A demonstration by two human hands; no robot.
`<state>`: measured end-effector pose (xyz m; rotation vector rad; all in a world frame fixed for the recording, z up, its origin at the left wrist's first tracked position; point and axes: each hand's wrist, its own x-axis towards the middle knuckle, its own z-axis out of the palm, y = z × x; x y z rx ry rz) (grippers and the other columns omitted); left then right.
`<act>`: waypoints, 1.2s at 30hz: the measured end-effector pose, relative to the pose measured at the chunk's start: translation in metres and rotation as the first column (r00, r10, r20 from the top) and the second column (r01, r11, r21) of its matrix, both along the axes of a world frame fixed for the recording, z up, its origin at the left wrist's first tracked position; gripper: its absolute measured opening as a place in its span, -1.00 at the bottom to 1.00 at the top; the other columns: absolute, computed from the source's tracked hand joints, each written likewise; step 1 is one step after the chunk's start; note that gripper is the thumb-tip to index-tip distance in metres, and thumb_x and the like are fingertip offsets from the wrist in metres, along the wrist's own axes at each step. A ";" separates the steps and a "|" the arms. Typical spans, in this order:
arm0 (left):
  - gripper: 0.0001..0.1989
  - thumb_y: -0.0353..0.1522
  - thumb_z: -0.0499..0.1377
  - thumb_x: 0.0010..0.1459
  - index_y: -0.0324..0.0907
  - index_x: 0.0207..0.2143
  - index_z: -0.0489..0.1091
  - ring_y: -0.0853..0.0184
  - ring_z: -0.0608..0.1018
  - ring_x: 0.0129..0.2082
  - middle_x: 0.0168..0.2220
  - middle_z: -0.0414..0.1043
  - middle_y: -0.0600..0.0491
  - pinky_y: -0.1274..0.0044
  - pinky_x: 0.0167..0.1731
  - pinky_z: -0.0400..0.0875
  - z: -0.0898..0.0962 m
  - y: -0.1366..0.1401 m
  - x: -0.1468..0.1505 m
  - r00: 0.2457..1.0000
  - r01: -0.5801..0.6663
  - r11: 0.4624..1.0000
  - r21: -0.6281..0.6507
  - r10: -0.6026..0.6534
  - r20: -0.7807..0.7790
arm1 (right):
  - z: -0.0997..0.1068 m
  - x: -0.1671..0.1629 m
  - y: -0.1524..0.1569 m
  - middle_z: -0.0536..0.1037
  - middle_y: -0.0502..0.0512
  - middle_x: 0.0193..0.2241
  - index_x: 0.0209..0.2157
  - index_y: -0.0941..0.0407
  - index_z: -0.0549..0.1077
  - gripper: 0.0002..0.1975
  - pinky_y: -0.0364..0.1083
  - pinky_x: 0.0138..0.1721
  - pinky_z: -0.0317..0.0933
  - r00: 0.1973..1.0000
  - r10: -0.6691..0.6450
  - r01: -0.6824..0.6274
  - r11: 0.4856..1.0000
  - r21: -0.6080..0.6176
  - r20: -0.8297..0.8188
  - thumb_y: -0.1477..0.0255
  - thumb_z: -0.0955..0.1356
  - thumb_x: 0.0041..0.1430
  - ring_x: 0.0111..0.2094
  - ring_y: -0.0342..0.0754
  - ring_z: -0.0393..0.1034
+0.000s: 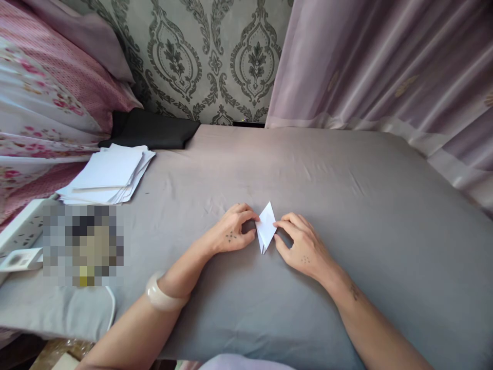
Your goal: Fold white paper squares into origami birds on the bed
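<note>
- The clock face is centred on the folded paper [267, 226], with twelve o'clock toward the patterned wall [215, 56].
- The folded paper, white and diamond-shaped, is laid on the grey-covered tabletop [327, 169], between the two hands.
- Its long axis is directed almost from six to twelve o'clock, with the far point turned very slightly toward one. At the near end, a narrow split can be seen.
- The left hand [233, 231] is found at nine o'clock, and the left edge is touched by its fingertips. From this hand, the paper is met at three o'clock.
- The right hand [306, 249] is found at about four o'clock, with its fingertips at the right edge. From this hand, the paper is met at ten o'clock.
- Neither hand can be called nearer: the paper is reached by both, across its long axis. This is judged to be the relation that matters most.
- In both hands the fingers are bent, with a gap between thumb and index finger. Whether the edges are pinched or only touched cannot be told.
- A stack of white sheets [110, 169] is seen well apart, between nine and ten o'clock; a power strip [34, 221] is seen at nine.
</note>
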<state>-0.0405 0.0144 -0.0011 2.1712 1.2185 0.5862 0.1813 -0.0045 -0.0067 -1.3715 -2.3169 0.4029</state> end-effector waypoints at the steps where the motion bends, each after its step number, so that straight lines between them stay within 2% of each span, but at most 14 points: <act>1: -0.74 -0.46 0.14 0.06 -0.21 -0.16 0.45 0.25 0.42 -0.19 -0.18 0.39 -0.06 0.43 -0.15 0.38 0.000 0.000 0.000 1.000 -0.002 1.000 -0.004 0.002 0.005 | 0.000 0.000 0.000 0.44 0.11 -0.25 -0.16 0.09 0.45 -0.80 0.02 -0.11 0.28 1.000 -0.003 0.003 1.000 -0.002 -0.006 0.44 0.28 0.20 -0.18 0.02 0.33; 6: -0.80 -0.41 0.15 0.11 -0.18 -0.18 0.46 0.26 0.45 -0.18 -0.20 0.40 -0.04 0.43 -0.17 0.39 -0.002 0.002 0.001 1.000 -0.018 1.000 0.005 0.018 0.021 | -0.002 -0.003 0.004 0.46 0.10 -0.31 -0.25 0.09 0.49 -0.81 -0.02 -0.14 0.27 0.997 -0.057 0.057 0.998 -0.009 -0.045 0.41 0.24 0.27 -0.22 -0.01 0.35; 12: -0.88 -0.39 0.12 0.20 -0.18 -0.31 0.46 0.30 0.47 -0.25 -0.28 0.43 -0.01 0.49 -0.26 0.40 -0.010 0.008 0.003 0.998 -0.047 0.998 0.042 0.046 0.039 | -0.006 -0.006 0.008 0.48 0.09 -0.36 -0.36 0.07 0.50 -0.80 -0.03 -0.15 0.26 0.991 -0.087 0.090 0.996 0.019 -0.100 0.43 0.25 0.27 -0.26 -0.03 0.38; 26: -0.83 -0.50 0.10 0.18 -0.18 -0.30 0.48 0.34 0.48 -0.30 -0.29 0.45 0.00 0.53 -0.30 0.38 -0.014 0.006 0.003 1.000 -0.021 0.996 0.084 0.019 0.025 | -0.011 -0.005 0.003 0.50 0.03 -0.30 -0.28 0.07 0.45 -0.95 -0.03 -0.18 0.18 0.992 -0.122 0.121 0.992 -0.030 -0.034 0.47 0.33 0.21 -0.25 -0.04 0.39; 31: -0.86 -0.47 0.14 0.15 -0.17 -0.29 0.50 0.32 0.49 -0.29 -0.29 0.46 -0.01 0.52 -0.30 0.39 -0.011 0.004 0.004 0.999 -0.033 0.995 0.096 0.032 0.015 | -0.010 -0.004 0.003 0.50 0.03 -0.29 -0.28 0.07 0.43 -0.95 -0.02 -0.17 0.18 0.992 -0.119 0.118 0.992 -0.040 -0.037 0.47 0.32 0.22 -0.23 -0.04 0.39; 36: -0.87 -0.43 0.14 0.17 -0.15 -0.35 0.50 0.32 0.51 -0.31 -0.31 0.47 0.01 0.54 -0.34 0.39 -0.009 0.004 0.006 0.996 -0.083 0.996 0.043 0.082 0.017 | -0.009 -0.005 0.003 0.50 0.04 -0.30 -0.32 0.07 0.44 -0.88 -0.02 -0.20 0.17 0.993 -0.117 0.117 0.993 -0.020 -0.006 0.42 0.28 0.28 -0.26 -0.04 0.38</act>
